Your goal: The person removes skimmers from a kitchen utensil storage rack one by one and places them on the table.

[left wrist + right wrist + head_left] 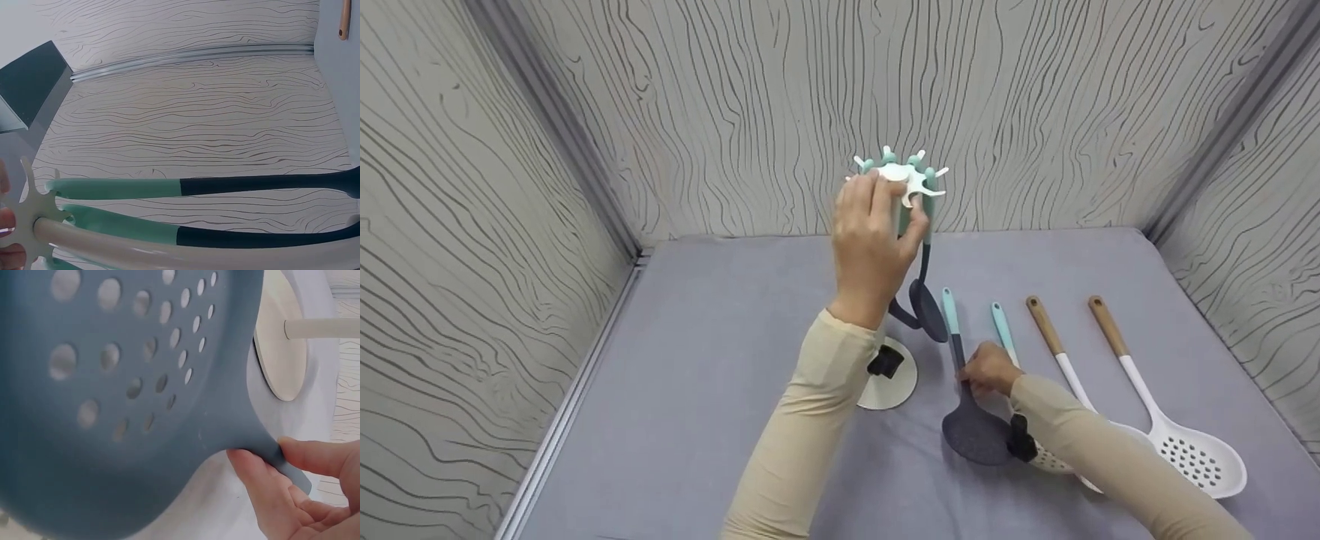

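Note:
My left hand (874,232) holds the top of a white utensil stand (913,182), with fingers and thumb at its hooked rim. From the hooks hang several mint-handled utensils with dark lower parts, among them a dark spoon-like one (930,311); their mint handles (124,188) run alongside the pole (140,242) in the left wrist view. Below is the stand's round base (894,390). Lower right, my right hand (988,369) pinches the neck of a dark skimmer (976,435) with a mint handle. Round holes pierce the skimmer's broad head (225,377) in the right wrist view.
Right of the skimmer lie a mint-handled utensil (1001,324) with a pale perforated head, a wooden-handled white utensil (1044,324) partly under my right forearm, and a wooden-handled white skimmer (1155,405). Wood-patterned panels (780,112) enclose the grey cloth-covered table (697,360).

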### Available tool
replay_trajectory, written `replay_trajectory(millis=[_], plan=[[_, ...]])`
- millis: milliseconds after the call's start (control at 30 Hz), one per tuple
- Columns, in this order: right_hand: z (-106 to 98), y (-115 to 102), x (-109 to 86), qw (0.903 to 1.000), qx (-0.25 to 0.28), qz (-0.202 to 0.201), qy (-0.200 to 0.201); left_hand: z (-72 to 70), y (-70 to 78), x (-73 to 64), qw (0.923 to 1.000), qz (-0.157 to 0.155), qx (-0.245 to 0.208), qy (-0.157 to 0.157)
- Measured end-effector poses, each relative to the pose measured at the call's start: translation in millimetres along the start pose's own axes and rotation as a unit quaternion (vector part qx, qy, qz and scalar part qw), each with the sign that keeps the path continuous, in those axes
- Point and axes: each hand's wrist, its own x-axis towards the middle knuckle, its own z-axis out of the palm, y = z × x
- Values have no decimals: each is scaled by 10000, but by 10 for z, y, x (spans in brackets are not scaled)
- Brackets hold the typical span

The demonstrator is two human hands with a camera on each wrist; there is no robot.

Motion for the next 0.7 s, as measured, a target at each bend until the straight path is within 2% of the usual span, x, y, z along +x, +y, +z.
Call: replay_trajectory(millis=[200, 333, 533, 700], plan=[[-80, 4, -8, 9998, 129, -37, -139, 4, 23, 6, 9999, 18, 100, -16], [-108, -23, 10, 9998, 11, 2, -215, 1, 16, 14, 10000, -40, 67, -18], [-103, -46, 35, 9992, -17, 185, -360, -19, 16, 3, 9999, -89, 96, -65], [-62, -40, 54, 9991, 16, 179, -380, -35, 31, 7, 9997, -142, 121, -160]])
